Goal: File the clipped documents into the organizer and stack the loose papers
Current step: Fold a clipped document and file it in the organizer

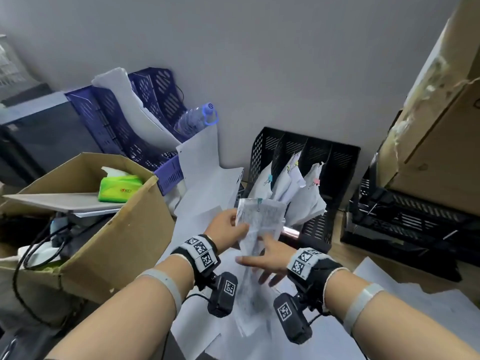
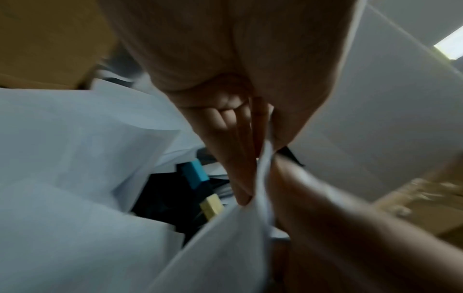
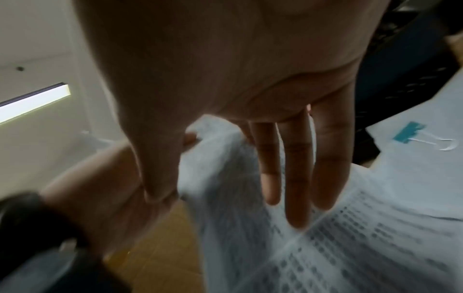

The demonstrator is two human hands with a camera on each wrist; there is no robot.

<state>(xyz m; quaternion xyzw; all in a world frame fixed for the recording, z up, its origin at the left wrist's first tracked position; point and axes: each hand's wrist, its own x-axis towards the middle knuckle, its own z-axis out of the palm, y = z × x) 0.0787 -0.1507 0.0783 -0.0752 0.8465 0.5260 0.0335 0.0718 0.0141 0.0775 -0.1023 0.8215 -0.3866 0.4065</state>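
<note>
A clipped document [image 1: 262,216] of printed sheets, with a teal binder clip [image 1: 259,202] at its top edge, hangs in the air in front of the black mesh organizer [image 1: 335,162]. My left hand [image 1: 228,227] pinches its left edge between thumb and fingers [image 2: 238,148]. My right hand [image 1: 267,258] lies against the lower part of the sheets with straight, spread fingers [image 3: 298,178]. The printed sheets [image 3: 350,237] and the clip [image 3: 408,132] show in the right wrist view. Several clipped bundles [image 1: 309,196] stand in the organizer's slots. Loose papers [image 1: 207,183] cover the desk.
An open cardboard box [image 1: 111,229] with a green tissue pack [image 1: 119,188] stands at the left. Behind it are purple trays [image 1: 122,126] and a water bottle [image 1: 194,120]. Black stacked trays [image 1: 405,224] under a large carton [image 1: 441,126] fill the right side.
</note>
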